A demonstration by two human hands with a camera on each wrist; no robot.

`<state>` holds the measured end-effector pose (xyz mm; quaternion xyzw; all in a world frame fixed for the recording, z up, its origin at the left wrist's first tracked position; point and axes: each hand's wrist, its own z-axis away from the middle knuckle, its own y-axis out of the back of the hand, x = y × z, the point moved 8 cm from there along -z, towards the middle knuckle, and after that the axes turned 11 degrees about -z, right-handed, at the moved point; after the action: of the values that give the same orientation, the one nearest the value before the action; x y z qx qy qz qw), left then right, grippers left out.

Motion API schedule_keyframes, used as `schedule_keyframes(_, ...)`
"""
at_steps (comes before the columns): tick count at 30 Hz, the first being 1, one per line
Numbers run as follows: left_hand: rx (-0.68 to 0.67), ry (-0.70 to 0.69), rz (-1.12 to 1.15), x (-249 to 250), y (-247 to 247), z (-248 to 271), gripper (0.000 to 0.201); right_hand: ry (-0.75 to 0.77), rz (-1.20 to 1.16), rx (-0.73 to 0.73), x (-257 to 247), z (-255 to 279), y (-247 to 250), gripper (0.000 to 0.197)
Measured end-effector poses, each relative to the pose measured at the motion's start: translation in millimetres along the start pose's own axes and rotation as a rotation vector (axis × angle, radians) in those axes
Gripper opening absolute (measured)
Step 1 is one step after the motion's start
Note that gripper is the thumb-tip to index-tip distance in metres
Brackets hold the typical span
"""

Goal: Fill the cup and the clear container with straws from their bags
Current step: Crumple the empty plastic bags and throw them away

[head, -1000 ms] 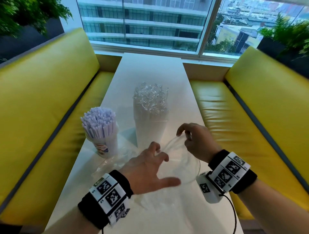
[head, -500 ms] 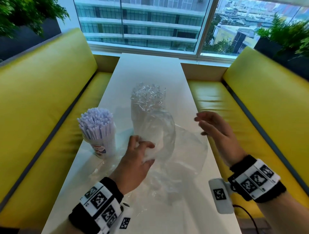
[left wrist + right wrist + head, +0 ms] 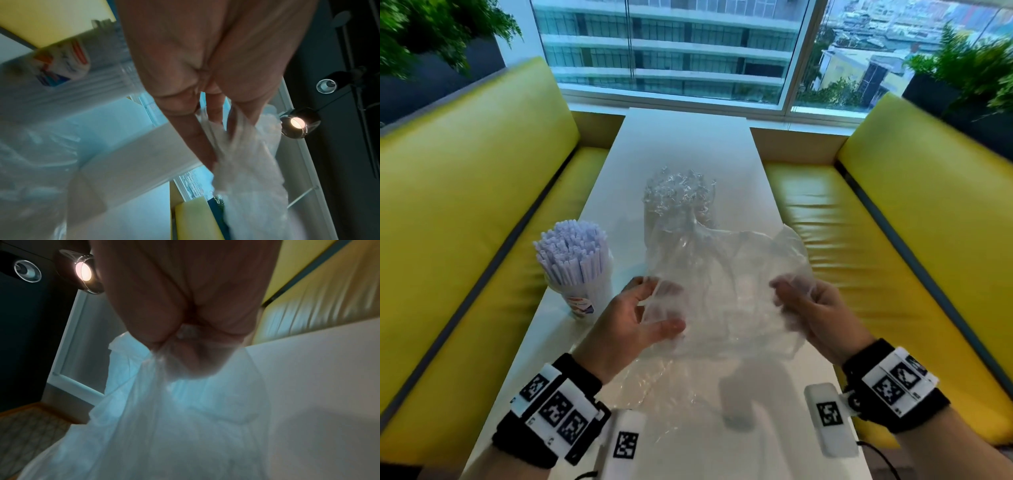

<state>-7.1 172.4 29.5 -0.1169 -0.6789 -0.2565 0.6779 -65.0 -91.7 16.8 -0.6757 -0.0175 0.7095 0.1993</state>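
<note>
Nearest, both hands are up over the white surface (image 3: 688,144) with an empty clear plastic bag (image 3: 726,274) stretched between them. The left hand (image 3: 630,318) has its grip closed on the bag's left edge, film caught between fingertips and thumb; the left wrist view shows fingers (image 3: 197,138) running down into bunched plastic. The right hand (image 3: 822,315) is curled round the right edge, and the right wrist view shows film gathered inside the fist, though motion blur leaves the exact finger placement unclear. A second sheet of clear film (image 3: 654,383) seems to lie flat on the surface below the hands.

Just left of the left hand stands the cup (image 3: 582,294), packed with upright white straws (image 3: 571,250). Farther off, behind the held bag, the clear container (image 3: 674,219) stands upright, clear straws (image 3: 678,186) bristling from its top.

Judging by this, both vessels look filled and the step in hand is dealing with the emptied bag. The next move likely calls for crumpling or folding the bag and setting it aside, keeping it clear of the light, top-heavy container directly behind it.
</note>
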Motion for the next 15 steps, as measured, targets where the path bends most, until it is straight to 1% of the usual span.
schedule_keyframes(2, -0.006, 0.030, 0.062, -1.6, 6.7, 4.5, 0.039, 0.037, 0.054, 0.020, -9.5, -4.2, 13.2, 0.065)
schedule_keyframes(3, -0.012, 0.046, 0.086, -3.3, 9.5, 6.3, 0.038, 0.040, 0.087, 0.024, -13.3, -5.7, 19.1, 0.073)
schedule_keyframes(4, -0.017, 0.059, 0.120, -4.8, 12.4, 7.5, 0.037, 0.034, 0.115, 0.030, -15.4, -7.2, 26.2, 0.075)
schedule_keyframes(7, -0.041, 0.034, 0.215, -2.4, 19.2, 10.3, 0.034, -0.010, 0.118, 0.037, -16.5, -9.4, 40.5, 0.075)
schedule_keyframes(8, -0.077, 0.010, 0.204, 1.3, 18.2, 11.6, 0.035, -0.023, 0.108, 0.047, -15.7, -10.5, 45.1, 0.074)
schedule_keyframes(10, -0.186, -0.036, 0.070, 9.5, 10.3, 15.5, 0.036, -0.047, 0.121, 0.067, -14.6, -12.4, 49.2, 0.071)
schedule_keyframes(12, -0.322, -0.074, -0.104, 14.6, -3.3, 19.5, 0.046, -0.071, 0.136, 0.073, -16.2, -13.3, 46.6, 0.069)
schedule_keyframes(14, -0.469, -0.044, -0.171, 13.2, -19.5, 21.7, 0.060, -0.062, 0.139, 0.089, -25.2, -9.7, 36.8, 0.053)
schedule_keyframes(15, -0.524, -0.033, -0.198, 11.9, -26.2, 22.4, 0.071, -0.051, 0.134, 0.091, -28.5, -8.8, 33.9, 0.049)
